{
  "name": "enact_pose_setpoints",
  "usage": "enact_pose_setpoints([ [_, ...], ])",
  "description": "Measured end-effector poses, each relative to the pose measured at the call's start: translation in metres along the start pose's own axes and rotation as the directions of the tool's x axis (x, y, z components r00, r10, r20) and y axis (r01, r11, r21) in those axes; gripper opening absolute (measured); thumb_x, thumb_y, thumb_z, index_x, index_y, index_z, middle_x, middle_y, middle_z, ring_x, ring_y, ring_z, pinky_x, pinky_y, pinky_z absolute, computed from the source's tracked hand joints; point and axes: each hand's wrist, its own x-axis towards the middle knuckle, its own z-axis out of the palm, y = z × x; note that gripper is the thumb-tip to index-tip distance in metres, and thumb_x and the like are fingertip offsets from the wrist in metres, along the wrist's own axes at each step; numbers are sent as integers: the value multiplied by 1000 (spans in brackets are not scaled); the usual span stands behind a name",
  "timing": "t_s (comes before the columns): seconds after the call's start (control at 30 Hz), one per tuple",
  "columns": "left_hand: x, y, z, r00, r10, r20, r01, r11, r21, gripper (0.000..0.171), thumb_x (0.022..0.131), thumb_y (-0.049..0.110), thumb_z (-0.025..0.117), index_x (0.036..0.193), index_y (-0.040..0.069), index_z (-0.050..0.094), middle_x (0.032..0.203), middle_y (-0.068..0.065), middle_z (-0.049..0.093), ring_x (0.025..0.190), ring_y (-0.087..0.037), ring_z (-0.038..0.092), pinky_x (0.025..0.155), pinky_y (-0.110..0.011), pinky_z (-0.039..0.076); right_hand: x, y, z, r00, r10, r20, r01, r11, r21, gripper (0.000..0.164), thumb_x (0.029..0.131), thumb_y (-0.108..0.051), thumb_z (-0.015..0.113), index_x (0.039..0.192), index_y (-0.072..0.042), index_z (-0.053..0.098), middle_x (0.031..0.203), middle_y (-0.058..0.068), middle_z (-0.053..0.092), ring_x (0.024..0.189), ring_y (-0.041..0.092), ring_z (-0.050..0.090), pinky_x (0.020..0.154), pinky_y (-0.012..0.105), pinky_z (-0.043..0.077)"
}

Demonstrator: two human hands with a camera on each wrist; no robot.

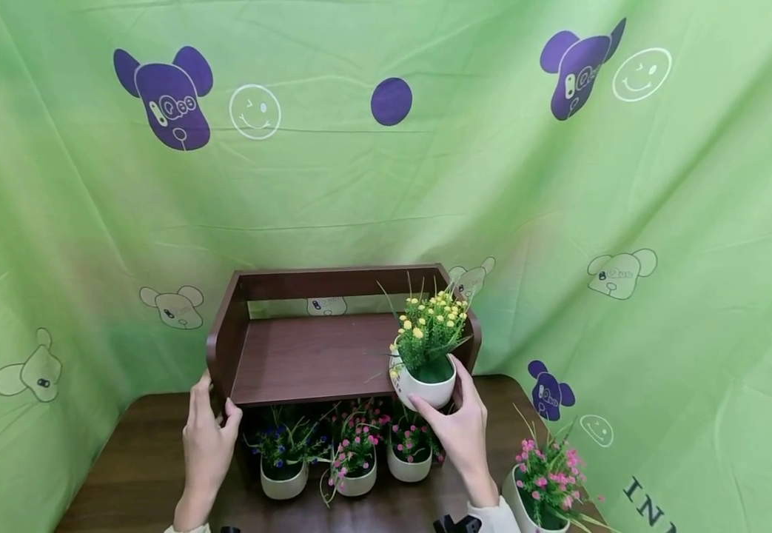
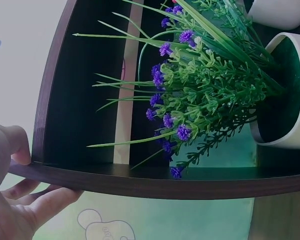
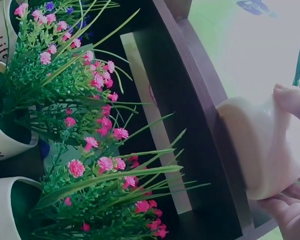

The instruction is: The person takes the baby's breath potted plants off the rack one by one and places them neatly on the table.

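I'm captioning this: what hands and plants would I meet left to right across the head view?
Left hand, blue-flowered plant, middle pink-flowered plant, yellow-flowered plant in the right hand, far-right pink-flowered plant.

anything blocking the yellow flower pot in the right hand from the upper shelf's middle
Nothing visible. The right hand holds the yellow flower pot at the front right of the upper shelf; the three pots below that shelf are out of the path.
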Motion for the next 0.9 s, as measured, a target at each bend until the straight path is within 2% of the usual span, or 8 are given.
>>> enact_pose_setpoints([
  [0.1,-1,0,-1,1000,-7,3,7,1000,0,63,85,-16,63,146,-5,51,132,-30,61,85,-49,69,64,-12,53,-2,0,-4,1000,1,-4,-1,1000,0,90,70,6,95,150,1,54,147,22,59,134,29,57,105,15,46],
  [0.23,-1,1,0,1000,-8,2,8,1000,-9,64,85,-17,63,146,-6,50,132,-30,60,87,-50,69,69,-1,44,-5,-2,-9,1000,3,-12,-3,1000,13,90,70,6,95,150,0,54,146,21,60,134,13,58,105,17,48],
  [0.37,-1,1,0,1000,1,-3,-1,1000,-16,64,84,-18,62,146,-7,50,131,-30,60,89,-50,69,72,2,39,-8,-2,-16,1000,-10,-28,10,1000,-9,92,68,7,96,150,2,54,145,23,60,131,0,56,107,18,47],
  [0.57,0,1,0,1000,16,-11,-16,1000,-15,64,84,-17,62,146,-7,50,131,-31,60,89,-50,69,73,2,38,-14,-4,-26,999,-11,-50,9,999,-45,94,67,8,96,150,3,54,146,25,60,130,-3,55,107,17,45],
  [0.9,0,2,0,1000,-10,0,10,1000,-21,64,84,-17,62,147,-6,50,130,-30,60,92,-51,69,75,4,36,-27,-8,-42,997,23,-73,-30,995,-97,97,64,11,96,151,4,53,147,25,58,129,-6,54,107,15,44],
])
